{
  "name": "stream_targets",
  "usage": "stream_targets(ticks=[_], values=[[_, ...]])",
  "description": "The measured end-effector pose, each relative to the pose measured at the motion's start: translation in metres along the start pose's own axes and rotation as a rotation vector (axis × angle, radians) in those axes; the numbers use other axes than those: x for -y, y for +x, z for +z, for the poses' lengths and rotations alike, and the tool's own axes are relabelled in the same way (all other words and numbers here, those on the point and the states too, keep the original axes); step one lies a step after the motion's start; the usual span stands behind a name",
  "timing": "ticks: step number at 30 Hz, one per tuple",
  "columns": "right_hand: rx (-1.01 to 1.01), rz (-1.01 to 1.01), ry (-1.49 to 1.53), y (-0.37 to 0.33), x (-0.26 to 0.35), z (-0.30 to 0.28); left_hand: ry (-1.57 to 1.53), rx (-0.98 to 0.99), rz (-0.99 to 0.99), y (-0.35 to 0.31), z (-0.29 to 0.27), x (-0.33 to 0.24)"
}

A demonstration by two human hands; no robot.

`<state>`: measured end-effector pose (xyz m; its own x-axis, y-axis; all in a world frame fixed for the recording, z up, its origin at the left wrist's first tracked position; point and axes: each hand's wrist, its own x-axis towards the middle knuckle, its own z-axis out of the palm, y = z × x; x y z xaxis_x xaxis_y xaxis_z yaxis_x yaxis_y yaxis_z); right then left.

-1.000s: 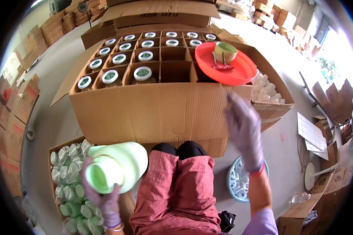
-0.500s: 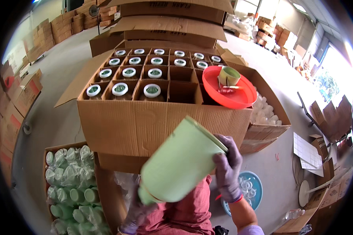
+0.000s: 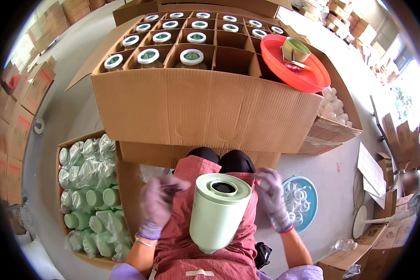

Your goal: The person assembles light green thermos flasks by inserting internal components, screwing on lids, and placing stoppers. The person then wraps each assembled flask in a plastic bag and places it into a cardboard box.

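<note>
A pale green flask body (image 3: 218, 217) rests upside down on my lap between my thighs, its narrow end down. The ringed end faces up with a dark round hole in it. My left hand (image 3: 158, 200), in a mauve glove, hovers just left of it, its fingers smeared by motion. On the other side my right hand (image 3: 274, 200), gloved alike, is open and slightly apart from the flask, fingers bent, with nothing visible in it. Neither hand touches the flask.
A divided carton (image 3: 205, 107) of white-rimmed bottles stands ahead, with a red tray (image 3: 289, 70) on its right corner holding a green cup (image 3: 296, 49). Plastic-wrapped green parts fill a box (image 3: 88, 256) at left. A blue basin (image 3: 312, 203) of white rings sits at right.
The flask body has gone from tilted in my hands to standing on my lap, ringed end up. Both hands have let go and moved apart. The view has tipped downward.
</note>
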<state>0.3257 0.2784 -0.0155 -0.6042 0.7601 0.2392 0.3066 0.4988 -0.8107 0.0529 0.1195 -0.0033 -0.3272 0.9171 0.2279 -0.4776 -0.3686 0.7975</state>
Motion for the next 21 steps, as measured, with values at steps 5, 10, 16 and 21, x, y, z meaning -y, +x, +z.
stream_targets(ticks=[5,10,16,21], values=[[0.256,-0.15,0.352,0.017,0.05,0.002,0.586,-0.094,-0.215,0.018,0.031,0.019],[0.076,0.335,0.358,-0.004,-0.007,-0.022,-0.052,0.062,-0.111,-0.009,-0.013,-0.003],[0.062,-0.143,0.133,0.036,0.067,0.015,0.797,0.52,-0.077,0.052,0.04,0.0],[-0.017,-0.294,0.552,0.078,0.085,0.033,0.185,-0.114,-0.389,0.069,0.046,-0.012]])
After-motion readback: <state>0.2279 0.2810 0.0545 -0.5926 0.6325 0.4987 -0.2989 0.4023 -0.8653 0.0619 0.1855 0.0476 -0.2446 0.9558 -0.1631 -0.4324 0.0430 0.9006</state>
